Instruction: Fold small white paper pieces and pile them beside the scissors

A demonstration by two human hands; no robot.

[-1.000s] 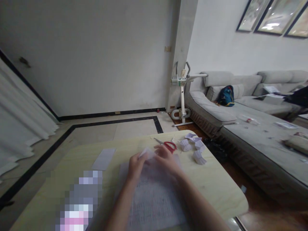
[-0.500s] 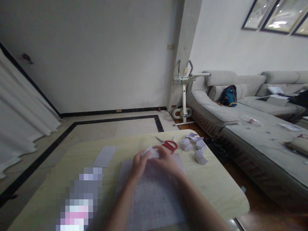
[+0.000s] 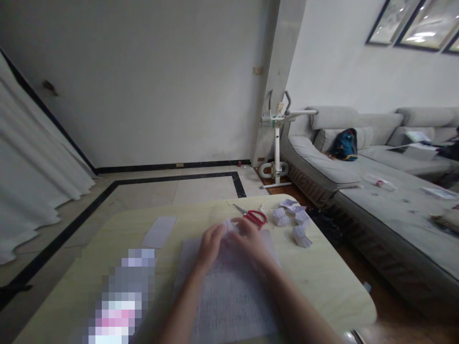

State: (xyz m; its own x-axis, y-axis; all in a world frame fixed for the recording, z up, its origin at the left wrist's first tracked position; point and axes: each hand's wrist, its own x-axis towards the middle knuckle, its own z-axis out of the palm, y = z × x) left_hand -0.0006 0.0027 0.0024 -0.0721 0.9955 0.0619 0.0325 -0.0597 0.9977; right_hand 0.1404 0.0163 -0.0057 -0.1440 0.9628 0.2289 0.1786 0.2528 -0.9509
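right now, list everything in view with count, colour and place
held paper: 1, white, between both hands
large sheet: 1, whitish with markings, beneath hands and forearms
scissors: 1, red handles, beyond right hand
folded papers: at least four, pale lilac, far right tabletop
flat paper: 1, whitish, left tabletop
pixelated patch: 1, grey and pink, near left, contents unreadable
table: 1, pale yellow, beneath these
exercise machine: 1, white, beside sofa
sofa: 1, grey, right
backpack: 1, blue, on sofa
curtain: 1, white, far left
framed pictures: 3, dark frames, upper right wall
left hand: 1, bare, at held paper
right hand: 1, bare, at held paper
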